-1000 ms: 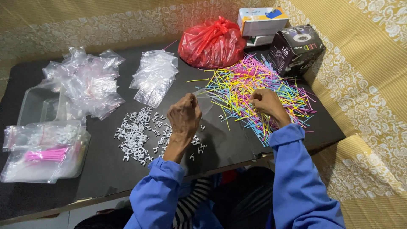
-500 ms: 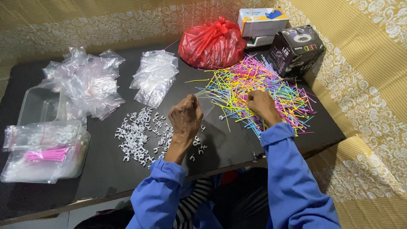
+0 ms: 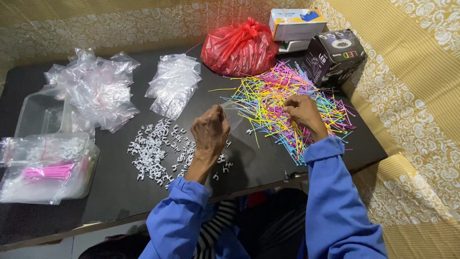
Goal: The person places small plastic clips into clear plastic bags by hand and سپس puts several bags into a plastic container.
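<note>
Small clear bag (image 3: 233, 115) being pinched open by left hand (image 3: 210, 133) at frame centre. Coloured sticks (image 3: 287, 108) being gathered by right hand (image 3: 303, 114), fingers curled. Large stick pile, white clips (image 3: 155, 151) being left unpacked; filled bags (image 3: 45, 168) lower left.

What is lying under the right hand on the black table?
The right hand rests on a pile of coloured sticks spread over the table. What the fingers pinch is hidden by the hand.
</note>
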